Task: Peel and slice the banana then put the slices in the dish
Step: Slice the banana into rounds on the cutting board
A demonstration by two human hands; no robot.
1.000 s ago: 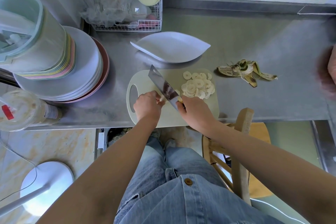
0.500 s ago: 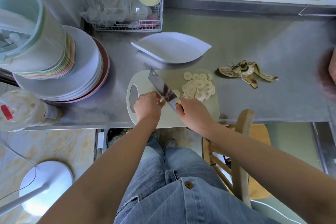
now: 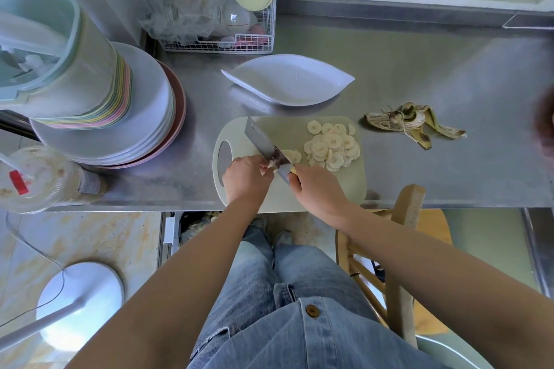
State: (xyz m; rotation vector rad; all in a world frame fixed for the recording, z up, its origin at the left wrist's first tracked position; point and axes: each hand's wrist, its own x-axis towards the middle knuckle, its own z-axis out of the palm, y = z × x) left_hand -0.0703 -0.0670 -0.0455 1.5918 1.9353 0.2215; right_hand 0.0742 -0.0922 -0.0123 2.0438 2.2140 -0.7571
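Banana stub point(image 3: 272, 163) pokes from left fingers point(image 3: 261, 162), touching knife point(image 3: 262, 142).

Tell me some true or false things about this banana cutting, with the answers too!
1. The dish is empty. True.
2. The peel lies on the board. False: it lies on the counter, right of the board.
3. The right hand holds the knife. True.
4. The slices are in the dish. False: they are piled on the board.
5. The left hand holds the banana end. True.
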